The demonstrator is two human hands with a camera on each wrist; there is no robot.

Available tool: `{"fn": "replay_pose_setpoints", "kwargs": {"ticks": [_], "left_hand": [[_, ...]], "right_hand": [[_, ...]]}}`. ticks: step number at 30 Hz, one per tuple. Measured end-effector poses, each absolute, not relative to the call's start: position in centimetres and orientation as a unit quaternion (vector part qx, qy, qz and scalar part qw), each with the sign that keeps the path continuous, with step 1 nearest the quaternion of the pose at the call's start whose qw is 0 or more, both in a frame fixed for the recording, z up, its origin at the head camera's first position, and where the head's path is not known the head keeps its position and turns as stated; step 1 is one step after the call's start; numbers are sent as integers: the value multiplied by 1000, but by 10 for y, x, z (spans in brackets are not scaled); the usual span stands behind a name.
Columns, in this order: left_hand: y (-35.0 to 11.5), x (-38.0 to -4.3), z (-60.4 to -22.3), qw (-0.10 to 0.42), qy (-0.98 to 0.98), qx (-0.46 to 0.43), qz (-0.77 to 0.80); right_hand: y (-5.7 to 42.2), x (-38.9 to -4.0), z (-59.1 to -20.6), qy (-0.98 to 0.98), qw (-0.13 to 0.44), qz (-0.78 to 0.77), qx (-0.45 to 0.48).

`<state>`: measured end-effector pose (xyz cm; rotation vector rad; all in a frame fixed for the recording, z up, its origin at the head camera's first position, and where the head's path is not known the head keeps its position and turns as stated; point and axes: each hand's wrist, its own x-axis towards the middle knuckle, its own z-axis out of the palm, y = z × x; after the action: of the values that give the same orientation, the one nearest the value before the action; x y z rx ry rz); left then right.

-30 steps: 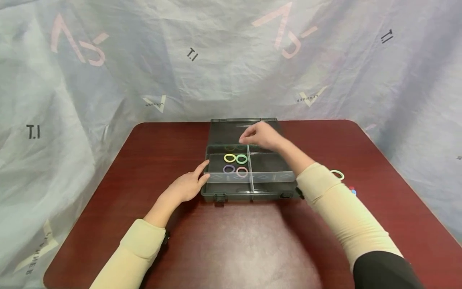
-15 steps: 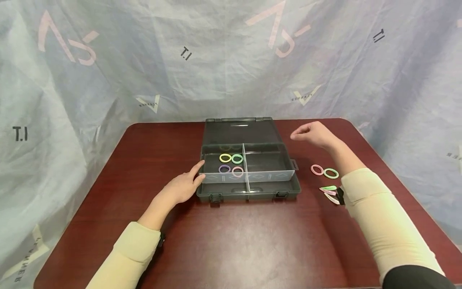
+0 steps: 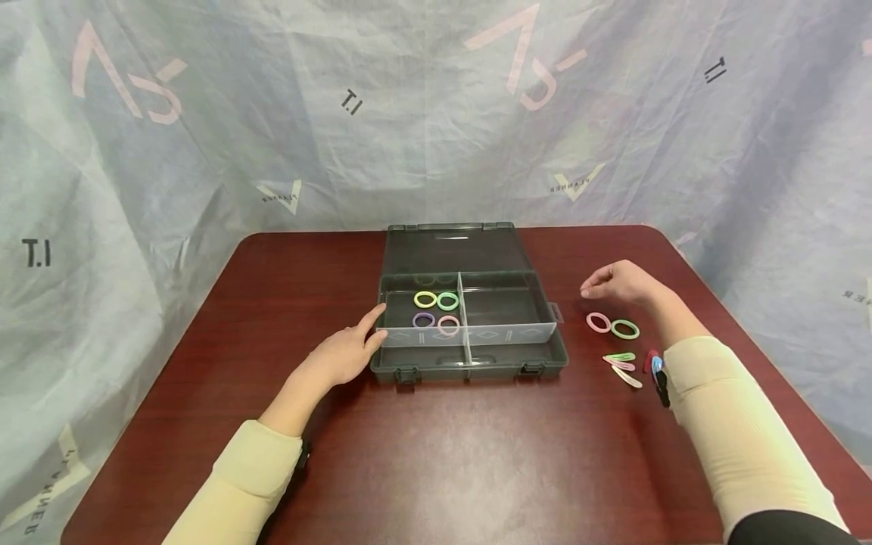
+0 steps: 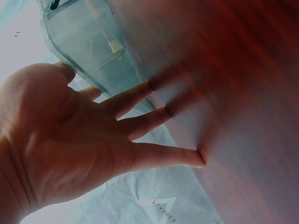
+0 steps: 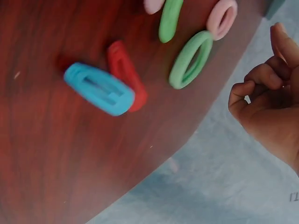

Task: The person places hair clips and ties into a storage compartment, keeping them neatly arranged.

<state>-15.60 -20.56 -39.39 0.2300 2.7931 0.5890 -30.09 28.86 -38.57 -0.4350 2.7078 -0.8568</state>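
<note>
My left hand (image 3: 341,356) touches the left side of a dark, see-through compartment box (image 3: 470,372); in the left wrist view its fingers are spread, with fingertips on the table. The box's back left compartment holds a yellow hair tie (image 3: 425,300), a green one (image 3: 447,301), a purple one (image 3: 424,320) and a pink one (image 3: 449,325). To the right of the box, my right hand (image 3: 623,282) hovers with loosely bent fingers and nothing visible in them. Just in front of it lie a pink hair tie (image 3: 599,322) and a green hair tie (image 3: 624,329), side by side.
Nearer on the table (image 3: 477,462) lie a green hair clip (image 3: 620,356), a pale pink clip (image 3: 627,377), a red clip (image 5: 125,74) and a blue clip (image 5: 99,88). The box's lid (image 3: 453,250) is tipped back. A grey cloth (image 3: 422,113) hangs behind the table.
My right hand has moved from above the box out to the right and down toward the loose hair ties. The left hand stays at the box's left side.
</note>
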Motion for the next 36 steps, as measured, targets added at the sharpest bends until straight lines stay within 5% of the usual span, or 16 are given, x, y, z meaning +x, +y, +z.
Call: {"fn": "replay_pose_setpoints", "kwargs": {"ticks": [23, 36], "left_hand": [[-207, -157, -397, 132, 967, 81, 203], [-207, -155, -395, 137, 967, 78, 202]], "right_hand": [[316, -295, -411, 918, 210, -313, -127], [312, -297, -414, 928, 198, -284, -136]]}}
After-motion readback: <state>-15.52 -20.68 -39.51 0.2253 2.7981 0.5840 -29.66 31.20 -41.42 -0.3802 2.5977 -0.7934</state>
